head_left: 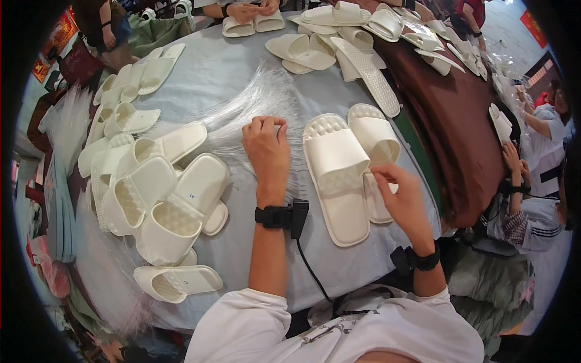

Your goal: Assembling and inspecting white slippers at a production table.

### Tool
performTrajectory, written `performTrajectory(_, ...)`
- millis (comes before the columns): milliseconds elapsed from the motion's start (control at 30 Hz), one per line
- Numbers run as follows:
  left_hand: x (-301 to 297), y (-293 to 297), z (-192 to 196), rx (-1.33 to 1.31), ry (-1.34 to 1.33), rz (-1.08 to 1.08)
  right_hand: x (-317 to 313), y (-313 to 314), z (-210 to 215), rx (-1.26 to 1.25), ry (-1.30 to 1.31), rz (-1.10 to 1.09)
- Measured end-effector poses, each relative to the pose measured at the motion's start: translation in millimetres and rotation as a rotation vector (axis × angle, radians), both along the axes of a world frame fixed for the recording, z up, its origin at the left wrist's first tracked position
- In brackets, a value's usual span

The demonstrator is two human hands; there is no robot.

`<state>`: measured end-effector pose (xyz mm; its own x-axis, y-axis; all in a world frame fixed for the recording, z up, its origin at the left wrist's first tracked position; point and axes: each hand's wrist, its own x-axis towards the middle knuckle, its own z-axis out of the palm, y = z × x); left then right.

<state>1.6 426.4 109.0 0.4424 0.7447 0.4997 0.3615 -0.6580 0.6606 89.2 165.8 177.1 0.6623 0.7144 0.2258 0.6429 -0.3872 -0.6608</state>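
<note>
A pair of cream slide slippers (337,181) lies in front of me on the cloth-covered table, toes pointing away, one slipper partly resting on another. My right hand (404,196) is at the right edge of the pair, thumb and fingers pinched together. Whatever they may hold is too small to make out. My left hand (267,151) hovers left of the pair with its fingers curled in. It is beside a fanned bundle of thin clear plastic strands (257,100), and I cannot see whether a strand is in it.
Several cream slippers (181,209) are piled at the left, and more (308,51) lie at the far side. A brown cloth (439,133) covers the surface at the right. Another person's hands (247,11) touch slippers at the far edge; more people stand at the right.
</note>
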Motion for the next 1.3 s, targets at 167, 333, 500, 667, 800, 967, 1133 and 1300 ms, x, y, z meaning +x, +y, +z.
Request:
performTrajectory(167,2,-1,4,-0.005,-0.042,0.016,-10,31,56,0.066,-0.004,-0.029)
performTrajectory(333,-1,0,11,0.004,-0.068,0.022,5,89,53,0.111,0.052,0.251)
performTrajectory(500,2,-3,20,0.055,-0.117,-0.075,34,150,6,0.154,0.108,0.377)
performTrajectory(667,-2,1,16,0.055,-0.160,-0.100,39,174,-19,0.194,0.304,0.381)
performTrajectory(800,-1,0,23,-0.028,-0.206,-0.147,47,173,-31,0.193,0.402,0.411)
performTrajectory(967,-6,7,18,-0.035,-0.198,-0.158,43,170,-19,0.184,0.405,0.332)
performTrajectory(1133,-21,22,13,-0.029,-0.134,-0.123,48,157,-13,0.502,0.510,0.185)
performTrajectory(1300,-11,16,14,0.045,-0.083,-0.131,59,114,18,0.754,0.381,0.082)
